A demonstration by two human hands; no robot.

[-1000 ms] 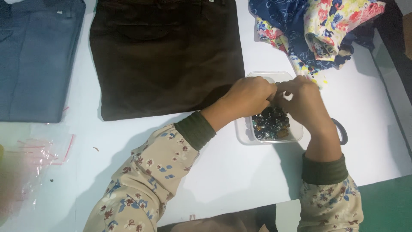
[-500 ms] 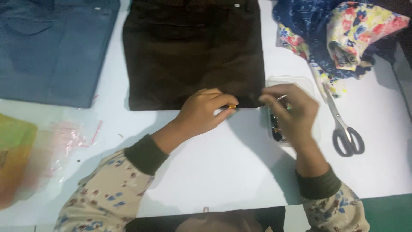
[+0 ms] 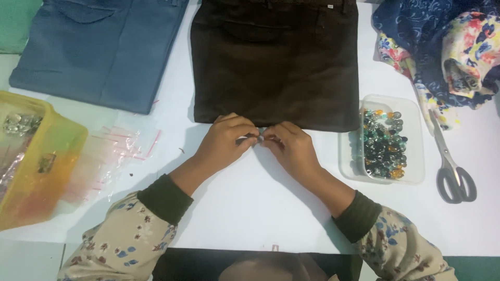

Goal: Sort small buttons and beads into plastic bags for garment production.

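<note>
My left hand (image 3: 226, 138) and my right hand (image 3: 291, 148) meet fingertip to fingertip at the lower edge of a folded dark brown garment (image 3: 276, 62) on the white table (image 3: 250, 208). Between the fingertips is a small grey object (image 3: 256, 137), pinched from both sides; I cannot tell what it is. A clear plastic tray (image 3: 416, 156) of small glass beads (image 3: 383, 145) lies just right of my right hand.
Grey-handled scissors (image 3: 450, 161) lie right of the tray. Floral and blue fabric (image 3: 448, 47) is heaped at the top right. A folded blue garment (image 3: 99, 47) lies top left. A yellow container (image 3: 36, 166) and small clear bags (image 3: 114, 156) sit at the left.
Both hands left the bead tray and moved left to the brown garment's lower edge, where they now pinch a small object together. The view shifted, showing the yellow container.
</note>
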